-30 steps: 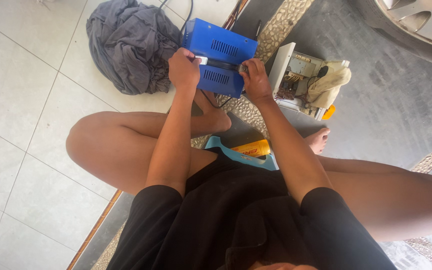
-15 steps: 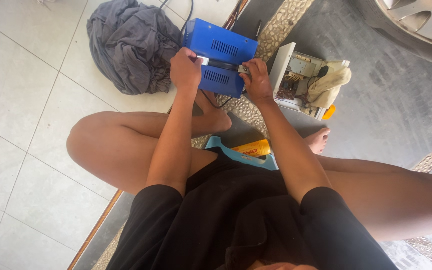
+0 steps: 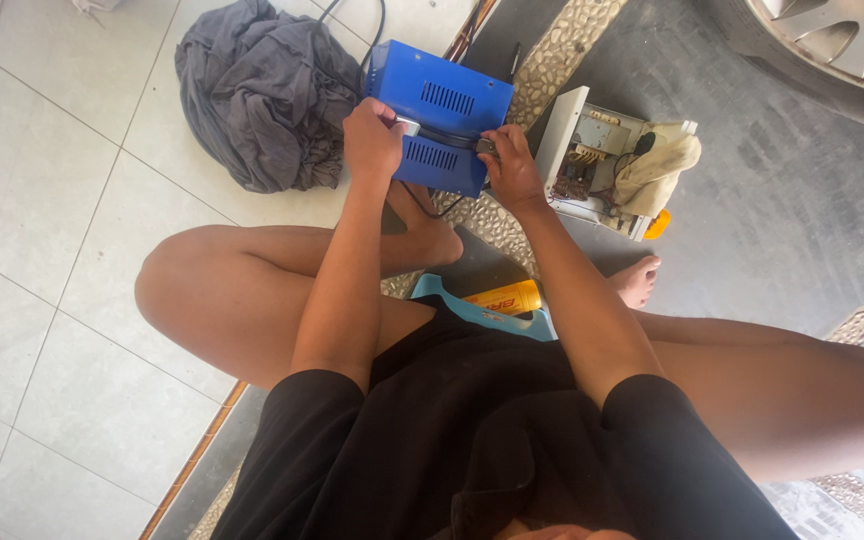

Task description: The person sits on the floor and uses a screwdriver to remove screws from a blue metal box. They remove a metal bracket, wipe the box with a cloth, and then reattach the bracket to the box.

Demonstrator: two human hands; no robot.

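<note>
Both arms reach straight out from the shoulders, away from the body toward the far side of the scene, running nearly parallel with the elbows only slightly bent. The left hand point(image 3: 372, 140) is curled into a loose fist, knuckles up and back of the hand toward the camera, its fingers closed around something small. The right hand point(image 3: 512, 172) sits just to the right and a little nearer, wrist bent slightly inward, fingers point(image 3: 492, 150) pinched together at the tips. The two hands are close but apart. Both forearms are bare; short black sleeves cover the upper arms.
</note>
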